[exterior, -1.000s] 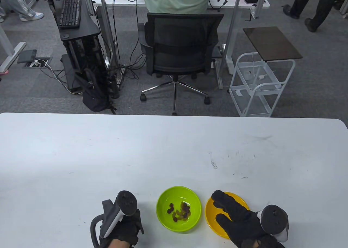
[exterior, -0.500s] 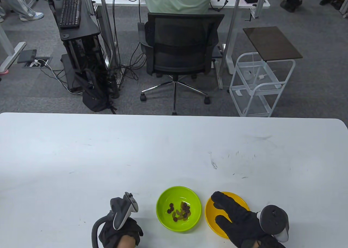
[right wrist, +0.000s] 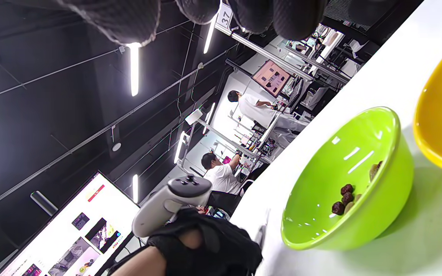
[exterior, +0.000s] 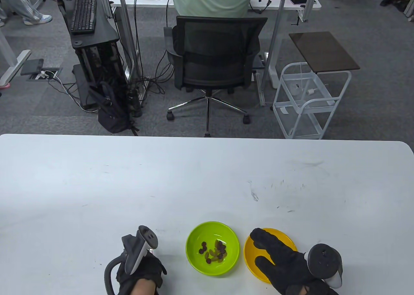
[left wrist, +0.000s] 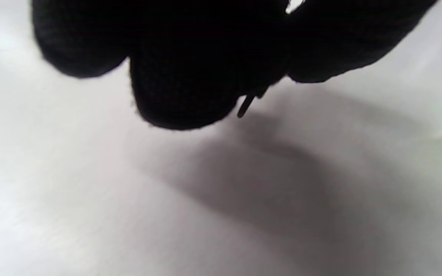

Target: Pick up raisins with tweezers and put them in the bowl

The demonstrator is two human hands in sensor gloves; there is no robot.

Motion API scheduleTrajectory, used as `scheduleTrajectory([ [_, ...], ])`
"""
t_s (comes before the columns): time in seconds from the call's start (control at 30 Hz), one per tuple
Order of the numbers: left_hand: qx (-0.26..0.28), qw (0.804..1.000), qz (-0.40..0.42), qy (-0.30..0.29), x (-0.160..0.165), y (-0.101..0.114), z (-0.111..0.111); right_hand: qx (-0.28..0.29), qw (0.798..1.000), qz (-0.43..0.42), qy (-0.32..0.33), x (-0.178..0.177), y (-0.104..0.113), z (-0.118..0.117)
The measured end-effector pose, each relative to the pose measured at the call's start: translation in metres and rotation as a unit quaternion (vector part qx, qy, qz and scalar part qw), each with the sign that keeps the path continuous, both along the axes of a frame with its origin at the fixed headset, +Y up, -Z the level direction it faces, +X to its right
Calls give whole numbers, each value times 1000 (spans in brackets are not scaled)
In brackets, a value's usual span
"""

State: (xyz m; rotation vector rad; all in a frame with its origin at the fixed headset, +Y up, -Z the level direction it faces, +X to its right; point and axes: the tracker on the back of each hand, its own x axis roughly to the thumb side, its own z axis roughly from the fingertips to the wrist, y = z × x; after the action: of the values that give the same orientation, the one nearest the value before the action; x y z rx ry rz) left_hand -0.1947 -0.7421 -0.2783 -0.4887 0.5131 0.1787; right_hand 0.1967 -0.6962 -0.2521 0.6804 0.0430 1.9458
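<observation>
**Raisins in green bowl; hand states partly obscured**

White table [exterior: 97, 185] was recorded as the work surface, with an office chair [exterior: 213, 55] and a wire cart [exterior: 307, 100] noted on the carpet beyond it. The green bowl [exterior: 194, 243] was found near the table's front edge, holding the raisins [exterior: 214, 251]. The yellow bowl [exterior: 284, 240] was found just beside it, on the right. The right hand [exterior: 284, 266] was seen laid over the yellow bowl with fingers extended and nothing held. The left hand [exterior: 142, 272] was seen on the table left of the green bowl, fingers curled under; a thin dark tip [left wrist: 246, 105] was noted below them, but what was gripped could not be told. Tweezers were not clearly identified.
</observation>
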Motion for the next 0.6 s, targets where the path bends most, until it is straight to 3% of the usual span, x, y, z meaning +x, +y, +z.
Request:
scheduleTrajectory([
  [0.1, 105, 993, 32, -53, 13, 28, 5, -3, 1000, 0, 4, -3, 0, 1],
  [0.2, 201, 969, 78, -118, 36, 53, 14, -4, 1000, -6, 5, -6, 0, 2],
  [0.37, 289, 926, 75, -230, 88, 77, 34, -14, 1000, -13, -19, -9, 0, 5],
  [0.6, 355, 862, 25, -361, 153, 82, 64, -60, 997, -1, -46, -12, -8, 4],
])
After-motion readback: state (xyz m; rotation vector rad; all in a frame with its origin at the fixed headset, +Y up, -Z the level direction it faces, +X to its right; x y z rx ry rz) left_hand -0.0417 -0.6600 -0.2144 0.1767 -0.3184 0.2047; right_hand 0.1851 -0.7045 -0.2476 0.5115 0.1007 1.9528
